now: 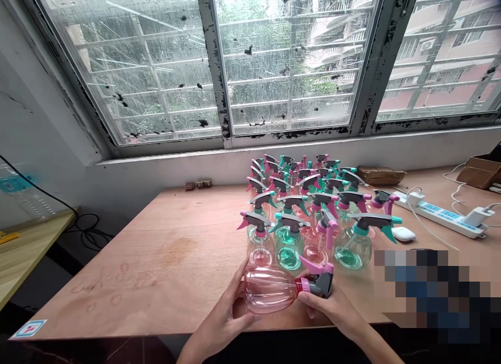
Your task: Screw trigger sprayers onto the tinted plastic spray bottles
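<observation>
A clear pink spray bottle [270,288] lies on its side over the near edge of the wooden table [156,259]. My left hand [227,314] cups its round body from below and behind, fingers curled round it. My right hand [329,304] grips the grey and pink trigger head [319,283] at the bottle's neck. Just beyond stands a cluster of several upright spray bottles [309,213], pink and teal, with grey trigger heads.
A white power strip [442,215] with a plugged charger and cables lies at the right, with a small white case [403,233] near it. Cardboard boxes [481,171] sit far right. Large window behind. A second table [27,244] stands at the left.
</observation>
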`<state>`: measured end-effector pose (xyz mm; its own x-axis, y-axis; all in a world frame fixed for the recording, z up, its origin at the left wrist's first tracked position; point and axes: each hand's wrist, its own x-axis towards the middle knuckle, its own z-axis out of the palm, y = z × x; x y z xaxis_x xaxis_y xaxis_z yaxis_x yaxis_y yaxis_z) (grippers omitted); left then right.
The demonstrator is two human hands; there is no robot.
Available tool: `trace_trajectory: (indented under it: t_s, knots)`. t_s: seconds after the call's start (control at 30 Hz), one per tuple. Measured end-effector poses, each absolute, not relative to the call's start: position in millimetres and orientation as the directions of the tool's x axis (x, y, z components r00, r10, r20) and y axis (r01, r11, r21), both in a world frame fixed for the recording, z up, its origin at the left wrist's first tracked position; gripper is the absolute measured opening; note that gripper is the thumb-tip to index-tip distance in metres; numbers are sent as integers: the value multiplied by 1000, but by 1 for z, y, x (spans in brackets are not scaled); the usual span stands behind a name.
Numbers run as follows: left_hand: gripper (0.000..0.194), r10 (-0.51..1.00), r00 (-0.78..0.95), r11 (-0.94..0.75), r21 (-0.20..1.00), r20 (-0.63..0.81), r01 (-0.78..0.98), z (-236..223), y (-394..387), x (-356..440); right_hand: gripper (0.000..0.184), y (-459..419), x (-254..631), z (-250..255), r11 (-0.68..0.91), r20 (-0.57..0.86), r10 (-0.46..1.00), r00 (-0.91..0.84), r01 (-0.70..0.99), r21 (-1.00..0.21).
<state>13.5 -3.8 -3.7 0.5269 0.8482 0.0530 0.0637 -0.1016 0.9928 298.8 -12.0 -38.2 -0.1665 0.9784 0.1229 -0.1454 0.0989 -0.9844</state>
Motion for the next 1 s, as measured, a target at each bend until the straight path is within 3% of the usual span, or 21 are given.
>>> trace_trajectory:
  t_s: [0.23, 0.63, 0.83, 1.0]
  knots:
    - [113, 848, 529, -70, 995, 19, 77, -3, -7, 12, 40, -14, 301, -34, 101, 124, 977, -176, -135, -986]
    - [96, 830, 555, -100, 993, 48, 63, -6, -5, 12, 44, -16, 301, -30, 77, 104, 981, -161, -166, -983]
    - [116, 841, 540, -11, 999, -18, 51, -4, -7, 12, 44, -14, 301, -35, 72, 104, 977, -188, -173, -982]
    - [105, 837, 546, -9, 997, -31, 71, 0, -6, 11, 42, -13, 300, -37, 98, 123, 979, -163, -154, -983]
